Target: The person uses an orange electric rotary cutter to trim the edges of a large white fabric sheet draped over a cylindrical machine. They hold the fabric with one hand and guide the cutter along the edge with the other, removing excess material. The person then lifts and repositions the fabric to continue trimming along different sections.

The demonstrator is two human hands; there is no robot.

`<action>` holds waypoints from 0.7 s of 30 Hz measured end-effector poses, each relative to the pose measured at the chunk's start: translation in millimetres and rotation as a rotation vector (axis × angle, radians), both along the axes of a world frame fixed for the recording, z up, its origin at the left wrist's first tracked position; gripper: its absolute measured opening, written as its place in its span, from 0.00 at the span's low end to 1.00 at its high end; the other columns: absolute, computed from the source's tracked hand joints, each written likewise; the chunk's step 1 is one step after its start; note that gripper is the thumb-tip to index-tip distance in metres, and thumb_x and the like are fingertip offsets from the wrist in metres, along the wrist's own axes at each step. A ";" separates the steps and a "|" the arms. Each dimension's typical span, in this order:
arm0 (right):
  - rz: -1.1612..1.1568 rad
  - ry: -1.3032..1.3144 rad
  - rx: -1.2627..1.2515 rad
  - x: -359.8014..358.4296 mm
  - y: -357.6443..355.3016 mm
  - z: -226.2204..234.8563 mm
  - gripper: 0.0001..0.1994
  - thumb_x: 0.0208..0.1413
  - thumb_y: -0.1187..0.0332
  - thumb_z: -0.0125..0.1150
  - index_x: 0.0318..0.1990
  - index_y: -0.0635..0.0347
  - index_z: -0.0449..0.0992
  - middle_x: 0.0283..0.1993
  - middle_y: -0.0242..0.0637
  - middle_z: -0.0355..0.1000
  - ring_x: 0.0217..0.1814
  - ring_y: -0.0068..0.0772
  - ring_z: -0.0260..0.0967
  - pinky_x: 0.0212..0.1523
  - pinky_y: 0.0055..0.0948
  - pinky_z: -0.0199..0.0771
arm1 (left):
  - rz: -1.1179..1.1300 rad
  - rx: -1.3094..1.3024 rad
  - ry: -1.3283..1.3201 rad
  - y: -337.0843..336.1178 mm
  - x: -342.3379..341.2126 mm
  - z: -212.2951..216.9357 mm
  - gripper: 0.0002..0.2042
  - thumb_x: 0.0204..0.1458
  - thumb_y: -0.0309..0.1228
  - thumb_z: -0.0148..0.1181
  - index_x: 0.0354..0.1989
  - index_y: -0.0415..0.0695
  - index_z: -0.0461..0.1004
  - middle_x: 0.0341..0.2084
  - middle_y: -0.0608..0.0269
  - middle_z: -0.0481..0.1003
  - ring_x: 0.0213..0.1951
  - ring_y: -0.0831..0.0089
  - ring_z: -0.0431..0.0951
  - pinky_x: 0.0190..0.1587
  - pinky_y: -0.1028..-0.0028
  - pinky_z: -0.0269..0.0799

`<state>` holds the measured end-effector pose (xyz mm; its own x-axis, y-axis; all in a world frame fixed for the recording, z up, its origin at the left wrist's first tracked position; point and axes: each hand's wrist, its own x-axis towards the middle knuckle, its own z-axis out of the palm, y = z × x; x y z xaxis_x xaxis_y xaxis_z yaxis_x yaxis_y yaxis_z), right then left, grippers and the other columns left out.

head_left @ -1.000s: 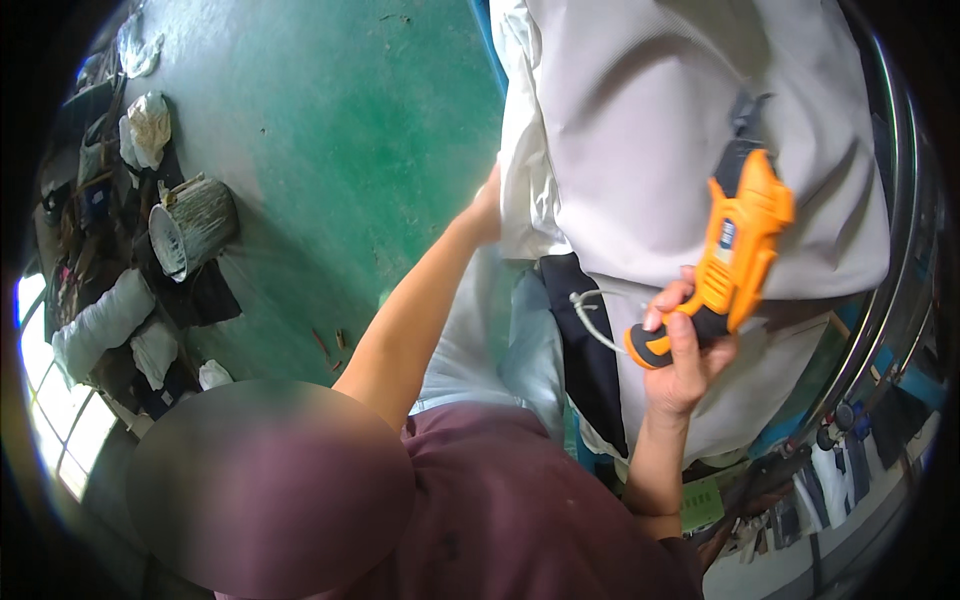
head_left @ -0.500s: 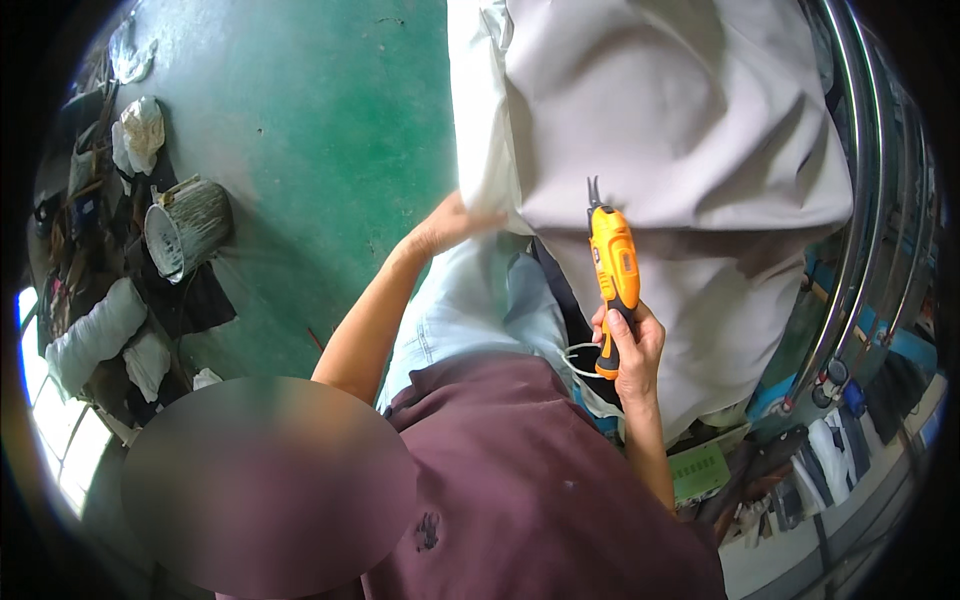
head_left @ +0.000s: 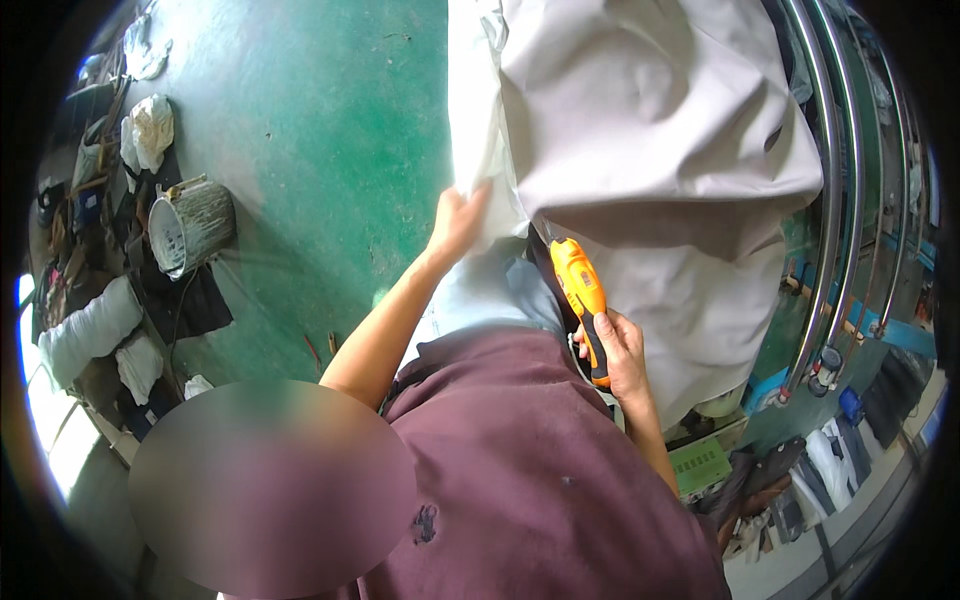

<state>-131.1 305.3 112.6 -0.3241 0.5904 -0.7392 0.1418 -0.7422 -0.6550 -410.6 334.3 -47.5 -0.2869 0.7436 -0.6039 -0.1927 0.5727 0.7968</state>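
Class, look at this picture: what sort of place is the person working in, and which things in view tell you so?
Probably a workshop or factory floor. Signs: the green painted floor, a paint-stained bucket among rags and clutter at the left, bent steel tubes, and the orange power screwdriver in the right hand.

The right hand [head_left: 618, 352] brought the orange electric screwdriver [head_left: 582, 300] down from the upper right toward the frame's centre, tip under the white cloth [head_left: 650, 150]. The left hand [head_left: 455, 222] stretched higher along the cloth's edge.
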 end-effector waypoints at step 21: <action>0.111 -0.081 0.056 -9.4 9.8 5.8 0.18 0.63 0.56 0.58 0.40 0.66 0.77 0.27 0.34 0.74 0.25 0.19 0.68 0.28 0.21 0.69 | 0.054 -0.021 0.011 0.8 -0.3 4.6 0.15 0.60 0.35 0.59 0.45 0.34 0.76 0.32 0.65 0.78 0.31 0.80 0.75 0.33 0.76 0.72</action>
